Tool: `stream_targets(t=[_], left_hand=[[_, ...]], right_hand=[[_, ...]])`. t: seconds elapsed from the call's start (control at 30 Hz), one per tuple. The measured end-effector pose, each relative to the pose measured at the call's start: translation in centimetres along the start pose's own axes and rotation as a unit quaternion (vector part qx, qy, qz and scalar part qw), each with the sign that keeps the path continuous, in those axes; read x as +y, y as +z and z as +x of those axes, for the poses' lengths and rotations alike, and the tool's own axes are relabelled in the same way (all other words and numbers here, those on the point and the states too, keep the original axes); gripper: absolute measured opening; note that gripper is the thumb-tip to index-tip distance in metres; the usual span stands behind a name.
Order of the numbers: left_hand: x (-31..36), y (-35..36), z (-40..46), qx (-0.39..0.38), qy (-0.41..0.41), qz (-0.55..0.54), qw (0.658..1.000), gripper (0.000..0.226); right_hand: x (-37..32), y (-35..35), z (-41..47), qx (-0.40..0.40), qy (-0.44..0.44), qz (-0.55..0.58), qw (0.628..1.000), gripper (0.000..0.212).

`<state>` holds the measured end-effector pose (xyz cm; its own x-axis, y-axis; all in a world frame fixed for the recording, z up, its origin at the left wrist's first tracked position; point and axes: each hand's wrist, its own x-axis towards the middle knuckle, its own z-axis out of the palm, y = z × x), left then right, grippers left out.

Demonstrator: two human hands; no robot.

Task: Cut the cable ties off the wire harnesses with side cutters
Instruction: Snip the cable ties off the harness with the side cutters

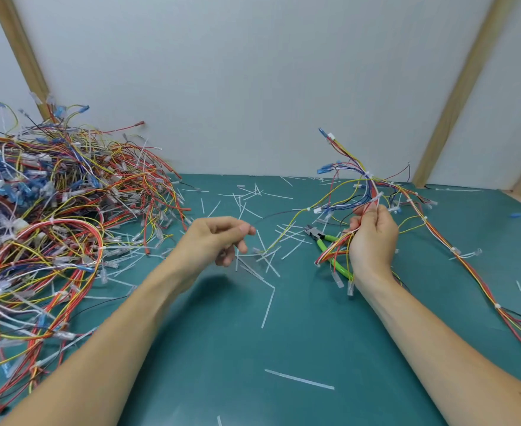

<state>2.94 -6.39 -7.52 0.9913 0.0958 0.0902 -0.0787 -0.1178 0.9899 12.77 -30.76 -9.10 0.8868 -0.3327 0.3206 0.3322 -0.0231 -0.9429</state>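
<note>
**One harness up, cutters lying idle on the desk**

One bundle of thin red, yellow, blue and white insulated wires (373, 192) is lifted off the teal matte desk (283, 348), and the right hand (373, 238) has it, fingers curled round the strands with the fingertips pinching near a small white plastic cable tie (377, 196). More white ties dot the trailing branch (456, 250) that runs off to the right along the desk.

The left hand (219, 238) hovers over the middle of the desk, fingers loosely curled. A thin dark wire passes right at its fingertips, but whether it is pinched there I cannot tell.

And the tool? The side cutters with bright green rubbery handles and dark steel jaws (323, 241) lie flat on the desk just left of the right hand, partly under the hanging wires. Nobody is holding them.

So my read: this is the inspect-and-pick stage, finding the next tie, not the cut itself. The next move likely calls for a hand to collect the cutters and slip the jaw tips under the tie's thin strap without nicking the soft insulation.

Around it all, flat white snipped tie tails (268, 305) lie scattered, stiff and strap-like, and a big springy tangle of multicoloured harnesses (53, 226), with clear and blue terminal sleeves, heaps up at the left.
</note>
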Motion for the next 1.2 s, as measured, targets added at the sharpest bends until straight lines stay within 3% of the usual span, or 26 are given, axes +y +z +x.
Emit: stream_targets(t=[0.07,0.27,0.5,0.7,0.77,0.87,0.93,0.97,1.03,1.13,1.2], left_hand=[[0.7,-0.5,-0.3,-0.072,-0.034,-0.111,0.991,0.017],[1.3,-0.4,-1.0,-0.251,-0.081,-0.250,0.932,0.023],[0.8,-0.2,-0.6,-0.134,-0.069,-0.239,0.959,0.024],[1.5,0.1,-0.7,-0.053,0.002,-0.194,0.979,0.018],[1.4,-0.1,-0.6,-0.054,0.012,-0.209,0.976,0.015],[1.4,0.1,-0.5,-0.096,-0.005,-0.225,0.970,0.002],[1.1,0.4,-0.5,-0.115,-0.029,-0.222,0.968,0.006],[1.0,0.6,-0.4,-0.125,-0.043,-0.223,0.966,0.009],[0.8,0.7,-0.4,-0.149,-0.071,-0.216,0.962,0.011],[0.5,0.8,-0.4,-0.157,-0.112,-0.192,0.962,0.019],[0.3,0.7,-0.4,-0.149,-0.125,-0.166,0.967,0.028]], right_hand=[[0.1,0.0,0.1,0.001,0.002,-0.002,1.000,0.038],[0.2,0.3,-0.4,-0.023,-0.012,-0.013,1.000,0.039],[-0.1,0.5,-1.1,-0.066,-0.026,-0.019,0.997,0.038],[-0.3,0.0,-1.1,-0.098,-0.045,-0.086,0.990,0.037],[-0.6,-0.1,-1.5,-0.139,-0.055,-0.179,0.972,0.044],[-1.3,-0.1,-2.5,-0.141,-0.081,-0.308,0.937,0.074],[-2.2,0.0,-2.9,-0.106,-0.161,-0.296,0.935,0.063],[-2.7,0.1,-3.3,-0.104,-0.223,-0.267,0.932,0.046],[-3.6,0.5,-4.4,-0.159,-0.362,-0.236,0.888,0.008],[-3.4,1.3,-5.9,-0.294,-0.464,-0.269,0.791,0.036],[-3.1,1.4,-6.0,-0.330,-0.472,-0.291,0.764,0.035]])
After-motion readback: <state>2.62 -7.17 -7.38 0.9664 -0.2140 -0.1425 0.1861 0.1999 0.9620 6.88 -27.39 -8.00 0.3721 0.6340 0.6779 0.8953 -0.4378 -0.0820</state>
